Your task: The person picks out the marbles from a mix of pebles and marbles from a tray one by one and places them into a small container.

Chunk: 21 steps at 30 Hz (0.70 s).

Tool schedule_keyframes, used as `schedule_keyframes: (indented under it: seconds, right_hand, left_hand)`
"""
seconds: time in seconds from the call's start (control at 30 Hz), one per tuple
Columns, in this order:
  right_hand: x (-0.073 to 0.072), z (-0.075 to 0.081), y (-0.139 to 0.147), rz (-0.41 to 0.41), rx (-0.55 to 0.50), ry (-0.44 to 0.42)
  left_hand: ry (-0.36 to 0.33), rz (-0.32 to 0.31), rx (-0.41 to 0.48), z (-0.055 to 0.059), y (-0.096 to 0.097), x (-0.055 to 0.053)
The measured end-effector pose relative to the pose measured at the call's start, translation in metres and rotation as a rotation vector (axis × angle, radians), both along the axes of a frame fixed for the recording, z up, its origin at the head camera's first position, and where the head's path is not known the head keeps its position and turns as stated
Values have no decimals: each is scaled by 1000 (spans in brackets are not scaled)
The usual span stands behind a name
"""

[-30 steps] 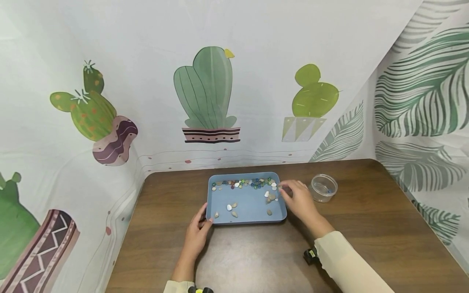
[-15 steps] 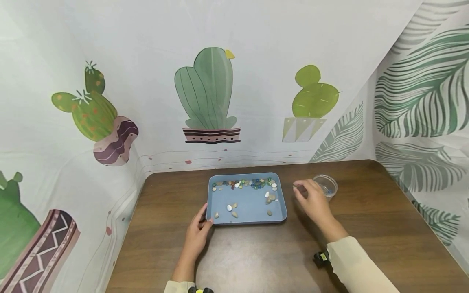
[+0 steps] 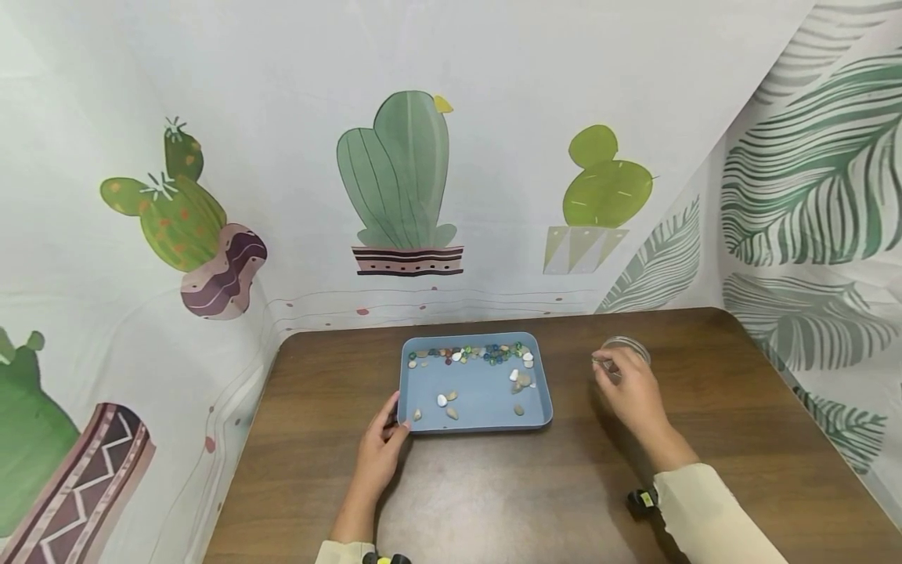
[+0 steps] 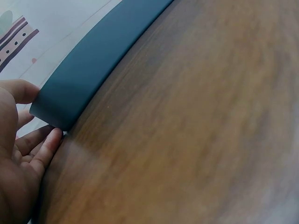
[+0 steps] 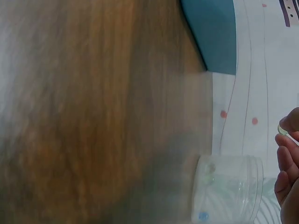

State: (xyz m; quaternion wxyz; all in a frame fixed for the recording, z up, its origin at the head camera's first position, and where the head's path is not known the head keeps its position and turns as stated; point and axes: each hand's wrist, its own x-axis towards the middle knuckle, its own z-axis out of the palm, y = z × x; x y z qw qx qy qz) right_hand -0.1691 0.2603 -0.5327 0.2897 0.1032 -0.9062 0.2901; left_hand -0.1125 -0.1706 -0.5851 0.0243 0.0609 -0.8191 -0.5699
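Right hand (image 3: 634, 395) pinches a glassy piece (image 5: 282, 130) near the jar (image 5: 229, 191).
Left hand (image 3: 378, 453) grips the tray (image 3: 481, 392) toward the surface (image 3: 493, 493)'s far edge.

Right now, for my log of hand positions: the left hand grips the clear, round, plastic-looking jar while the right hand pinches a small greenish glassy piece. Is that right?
Not quite: the left hand grips the near left corner of the blue rectangular tray, not the jar, as the head view shows. The rest stands.

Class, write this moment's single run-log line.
left grip: holds blue rectangular tray | right grip: pinches greenish translucent piece near round clear plastic jar | tray: coloured glassy beads, white and tan stones
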Motion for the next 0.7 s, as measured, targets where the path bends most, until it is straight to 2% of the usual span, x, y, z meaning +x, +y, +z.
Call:
schedule_keyframes:
  seconds: [0.7]
  right_hand:
    - [-1, 0, 32, -103, -16, 28]
  left_hand:
    - [-24, 7, 1, 2, 1, 0]
